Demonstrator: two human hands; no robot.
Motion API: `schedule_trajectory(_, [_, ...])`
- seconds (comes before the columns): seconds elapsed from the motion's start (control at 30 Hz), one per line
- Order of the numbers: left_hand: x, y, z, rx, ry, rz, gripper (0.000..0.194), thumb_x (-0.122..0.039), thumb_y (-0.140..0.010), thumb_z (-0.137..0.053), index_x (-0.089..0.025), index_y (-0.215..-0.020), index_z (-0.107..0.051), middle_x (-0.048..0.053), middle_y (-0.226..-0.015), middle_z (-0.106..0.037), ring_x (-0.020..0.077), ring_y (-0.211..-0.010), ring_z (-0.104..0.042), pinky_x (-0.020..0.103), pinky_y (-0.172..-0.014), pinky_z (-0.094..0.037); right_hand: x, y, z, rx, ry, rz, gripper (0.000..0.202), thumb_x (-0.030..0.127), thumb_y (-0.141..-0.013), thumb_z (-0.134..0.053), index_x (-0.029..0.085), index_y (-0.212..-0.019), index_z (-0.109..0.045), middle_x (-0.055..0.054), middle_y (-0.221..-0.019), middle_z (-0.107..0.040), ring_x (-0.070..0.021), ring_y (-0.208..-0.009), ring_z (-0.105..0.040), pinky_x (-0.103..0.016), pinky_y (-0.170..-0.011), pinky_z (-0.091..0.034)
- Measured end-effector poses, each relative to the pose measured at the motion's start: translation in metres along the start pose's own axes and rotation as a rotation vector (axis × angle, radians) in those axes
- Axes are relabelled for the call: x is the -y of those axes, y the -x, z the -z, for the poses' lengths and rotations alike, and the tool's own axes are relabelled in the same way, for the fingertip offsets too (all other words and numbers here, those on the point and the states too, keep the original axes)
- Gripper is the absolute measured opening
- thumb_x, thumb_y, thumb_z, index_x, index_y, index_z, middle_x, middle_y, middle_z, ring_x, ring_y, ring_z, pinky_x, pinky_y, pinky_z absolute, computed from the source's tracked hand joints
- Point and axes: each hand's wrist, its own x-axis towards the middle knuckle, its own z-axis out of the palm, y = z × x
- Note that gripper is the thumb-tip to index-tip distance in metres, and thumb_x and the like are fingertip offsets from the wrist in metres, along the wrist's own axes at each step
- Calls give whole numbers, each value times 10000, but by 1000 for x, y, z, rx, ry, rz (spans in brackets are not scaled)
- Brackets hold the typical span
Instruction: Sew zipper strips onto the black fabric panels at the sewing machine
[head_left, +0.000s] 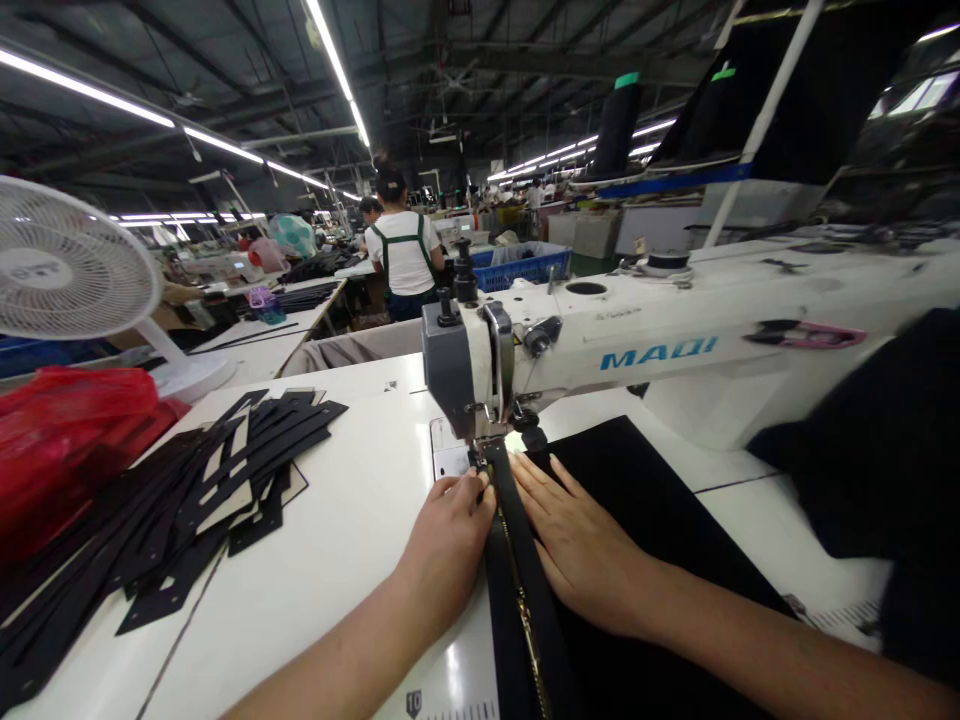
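A black fabric panel (pixel 622 500) lies on the white sewing table beneath the head of a sewing machine (pixel 480 350). Along its left edge runs a zipper (pixel 519 590) with gold teeth, leading up to the presser foot (pixel 484 455). My left hand (pixel 450 535) is closed, thumb and fingertips pinching the left edge of the zipper strip right in front of the foot. Flat on the panel, to the right of the zipper, rests my right hand (pixel 581 535), its fingers stretched toward the needle area. The stitching point itself is partly hidden by the machine and my fingertips.
Black strips (pixel 247 470) are piled on the table at left beside a red plastic bag (pixel 82 440). A white fan (pixel 67 265) stands behind them. Pink-handled thread snips (pixel 810 333) lie on the machine arm. Beyond are a blue crate (pixel 525 268) and a person (pixel 405 245).
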Motion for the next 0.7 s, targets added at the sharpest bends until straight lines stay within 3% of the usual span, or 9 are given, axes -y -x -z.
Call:
schedule_trajectory(0.2, [5,-2,0,39,19,-6,266,-47,-822,-459,-127,-1060,-548,131,-1056,-578,236,-991,-552,398,-889,-457,-1,-1,2,18,-12,-9,530,215,-872,-324,65,-1380,-300,-152,-1445,-205,-244,-1347,-153,-509,-1080,-187])
schedule_trajectory(0.5, [8,-1,2,5,3,9,316,-23,-787,-480,-154,-1061,-566,103,-1031,-594,225,-917,-569,394,-836,-493,-14,-11,7,-44,-57,69,514,207,-866,-342,116,-1372,-339,-143,-1419,-319,-264,-1325,-240,-535,-1053,-230])
schedule_trajectory(0.6, [3,10,4,-23,13,-25,320,-62,-832,-472,-165,-1124,-552,119,-1102,-589,239,-1002,-555,414,-852,-498,-2,12,6,-163,-51,101,497,223,-840,-394,101,-1321,-414,-169,-1345,-432,-268,-1262,-364,-505,-1027,-301])
schedule_trajectory(0.7, [-3,21,4,-14,35,-30,364,-65,-830,-488,-149,-1182,-528,129,-1162,-576,253,-1079,-528,420,-890,-488,19,45,-6,-453,-80,249,402,307,-819,-481,120,-1166,-558,-151,-1128,-597,-249,-1065,-534,-417,-956,-410])
